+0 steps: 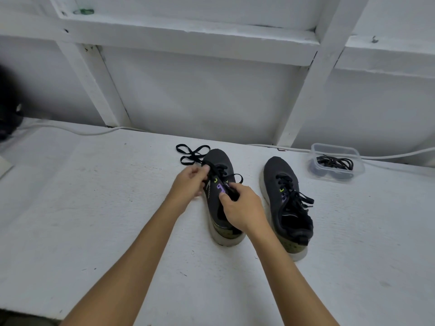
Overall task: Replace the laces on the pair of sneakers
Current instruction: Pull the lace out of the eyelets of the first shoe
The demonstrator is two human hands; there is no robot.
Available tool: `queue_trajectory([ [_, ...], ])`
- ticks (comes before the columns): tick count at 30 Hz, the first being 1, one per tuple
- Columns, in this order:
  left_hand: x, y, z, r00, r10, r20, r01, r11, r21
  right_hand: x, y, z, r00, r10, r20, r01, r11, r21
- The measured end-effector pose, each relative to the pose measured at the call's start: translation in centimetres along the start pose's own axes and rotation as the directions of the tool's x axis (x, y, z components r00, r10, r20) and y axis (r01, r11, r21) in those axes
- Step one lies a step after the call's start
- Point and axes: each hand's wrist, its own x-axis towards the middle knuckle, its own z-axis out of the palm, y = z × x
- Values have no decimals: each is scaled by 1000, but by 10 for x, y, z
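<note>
Sneakers, a dark pair with pale soles, stand side by side on the white table, toes pointing away from the person. Both bare forearms reach forward from the bottom edge and meet over the left sneaker. The right hand lies on top of that shoe at its opening, knuckles up, fingers curled down and gripping the upper around the tongue and top eyelets. The left hand sits at the shoe's left flank, wrist bent inward, thumb and fingertips pinched together on the black lace near the lower eyelets. From that pinch the lace runs out past the toe and lies in loose loops on the table. The right sneaker stands just beside, untouched, its black lace threaded with loose ends hanging over the outer side. Farther back on the right, a clear plastic container holds a bundle of black laces. White cables run along the table's far edge below the white wall.
</note>
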Motion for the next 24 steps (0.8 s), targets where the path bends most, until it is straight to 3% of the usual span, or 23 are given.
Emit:
queue_trajectory([
  [2,-5,0,0,993,27,111,-37,995,91,0,-1,0,1000,-2,-1,2,1000,-7],
  [8,-7,3,-12,965,79,249,-110,988,111,1,1,0,1000,-8,3,8,1000,-14],
  [14,-4,-2,-7,972,219,91,-235,942,241,1,1,2,1000,0,-6,0,1000,0],
  [16,-3,-1,-2,976,219,-8,-214,963,163,1,1,2,1000,3,-15,-2,1000,1],
  [19,-7,1,2,985,109,-137,-115,992,-42,1,0,2,1000,14,-13,-14,1000,4],
  [21,-4,-4,3,991,76,-112,-80,996,-40,1,1,2,1000,10,-14,-10,1000,1],
  [24,-1,-8,-1,992,116,55,-120,990,69,3,2,4,1000,14,-18,-14,1000,9],
])
